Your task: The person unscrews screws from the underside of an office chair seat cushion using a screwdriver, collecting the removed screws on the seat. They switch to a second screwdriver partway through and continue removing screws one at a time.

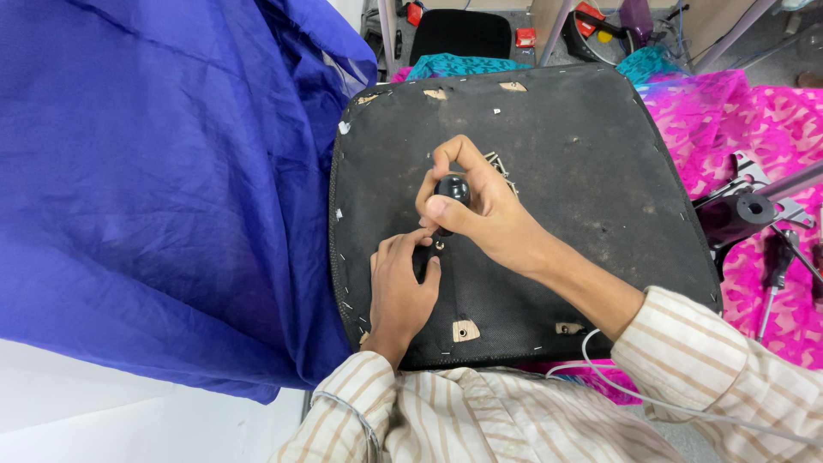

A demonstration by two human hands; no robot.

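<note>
The right hand is wrapped tight around the black round handle of a screwdriver, held upright with its tip down at a small fastener near the middle of the black seat underside. The left hand, at 7 o'clock from the handle, rests flat on the fabric, its fingertips pinched narrowly beside the fastener; whether they actually grip it I cannot tell. A small pile of loose screws lies at 2 o'clock from the handle. Blue cloth hangs at 9 o'clock, pink cloth at 3 o'clock. The tip could likely slip off the fastener and jab the left fingertips, since they sit so close.
</note>
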